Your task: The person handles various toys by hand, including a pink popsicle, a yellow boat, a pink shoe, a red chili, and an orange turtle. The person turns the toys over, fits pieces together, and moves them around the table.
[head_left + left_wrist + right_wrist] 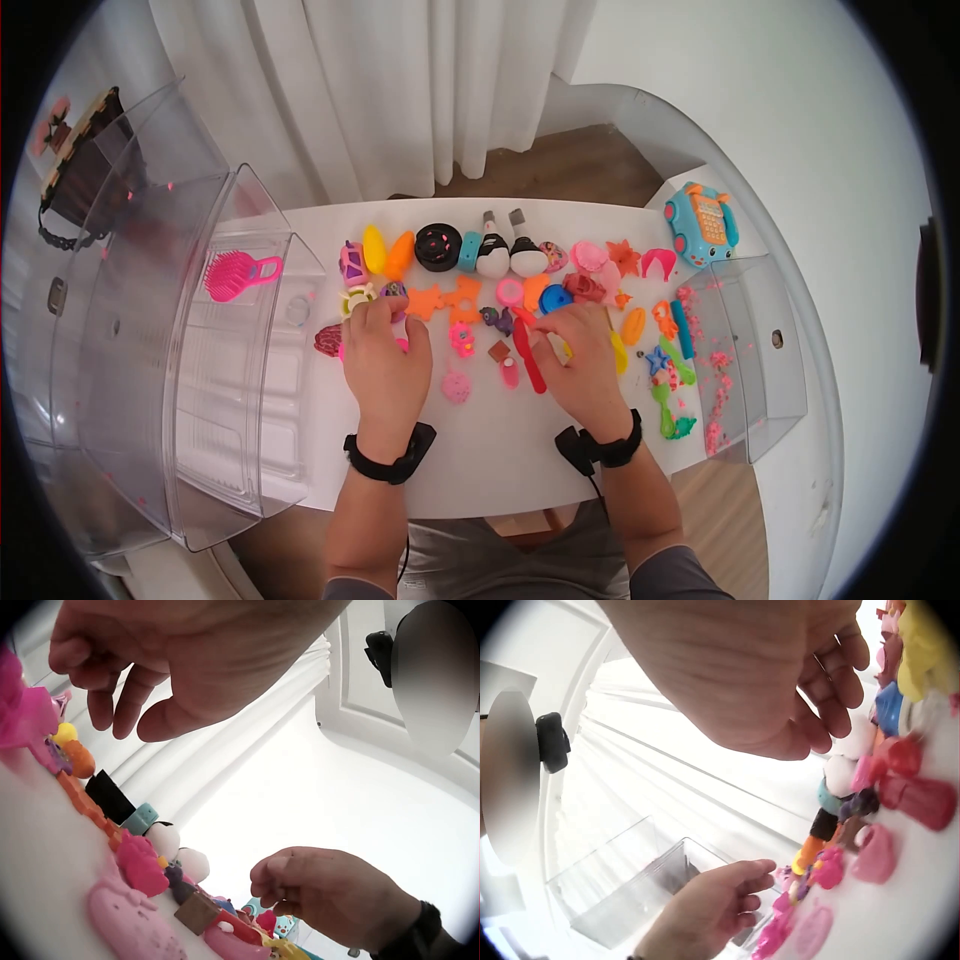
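My left hand (pixel 388 370) hovers over the left part of the toy spread, fingers relaxed and holding nothing. Under its fingers is a purple toy (pixel 394 290), and beside them a dark red, meat-like piece (pixel 328 341). My right hand (pixel 578 360) hangs loosely bent over the toys right of centre, beside a long red toy (pixel 528 358); its grasp is bare in the right wrist view. Between the hands lie a pink figure (pixel 461 339), a pale pink flat piece (pixel 456 387), a small purple figure (pixel 497 319) and a brown block (pixel 498 351).
At left, a clear plastic bin (pixel 240 400) has a pink hairbrush (pixel 236 274) on it. A clear box (pixel 770 370) with pink bits stands at right, below a blue toy telephone (pixel 702 224). Along the back sit a black round thing (pixel 438 247) and orange pieces (pixel 462 298).
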The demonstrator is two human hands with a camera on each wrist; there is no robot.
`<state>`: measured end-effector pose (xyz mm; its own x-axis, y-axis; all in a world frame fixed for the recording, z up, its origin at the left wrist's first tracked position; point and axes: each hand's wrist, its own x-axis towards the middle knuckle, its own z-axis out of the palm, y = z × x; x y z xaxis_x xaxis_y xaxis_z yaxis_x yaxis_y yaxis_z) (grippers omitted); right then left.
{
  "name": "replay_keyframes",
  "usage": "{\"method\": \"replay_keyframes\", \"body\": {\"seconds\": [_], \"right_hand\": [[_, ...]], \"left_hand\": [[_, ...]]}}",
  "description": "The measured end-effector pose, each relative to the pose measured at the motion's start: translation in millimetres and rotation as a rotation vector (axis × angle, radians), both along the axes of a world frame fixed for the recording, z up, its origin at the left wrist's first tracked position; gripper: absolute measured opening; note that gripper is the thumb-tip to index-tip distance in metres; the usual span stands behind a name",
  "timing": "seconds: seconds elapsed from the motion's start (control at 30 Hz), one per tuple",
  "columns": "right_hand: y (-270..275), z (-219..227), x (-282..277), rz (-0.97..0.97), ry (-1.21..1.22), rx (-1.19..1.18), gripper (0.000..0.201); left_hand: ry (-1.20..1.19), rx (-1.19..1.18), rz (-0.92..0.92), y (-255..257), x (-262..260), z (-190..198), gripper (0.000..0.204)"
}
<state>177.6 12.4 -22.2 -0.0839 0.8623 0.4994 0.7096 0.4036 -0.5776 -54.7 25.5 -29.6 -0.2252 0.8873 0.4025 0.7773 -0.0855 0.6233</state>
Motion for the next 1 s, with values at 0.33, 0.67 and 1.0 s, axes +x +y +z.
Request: {"method": "replay_keyframes", "body": {"seconds": [0.33,0.67,1.0], "right_hand": [[13.5,9.4,-21.5,0.010,0.240,-0.021,0.007],[11.2,-16.1,-1.9,-0.072,0.336,-0.008,0.009],[10.1,-22.5,-7.3,-0.032,0.207,0.097,0.011]], "left_hand": [[0.437,-0.110,0.195,-2.1,-12.6,-2.4,0.037],[0.521,-0.247,0.150,-8.1,-19.4,0.4,0.048],[0.503,-0.280,0.035,-16.7,-20.5,9.1,0.057]]}}
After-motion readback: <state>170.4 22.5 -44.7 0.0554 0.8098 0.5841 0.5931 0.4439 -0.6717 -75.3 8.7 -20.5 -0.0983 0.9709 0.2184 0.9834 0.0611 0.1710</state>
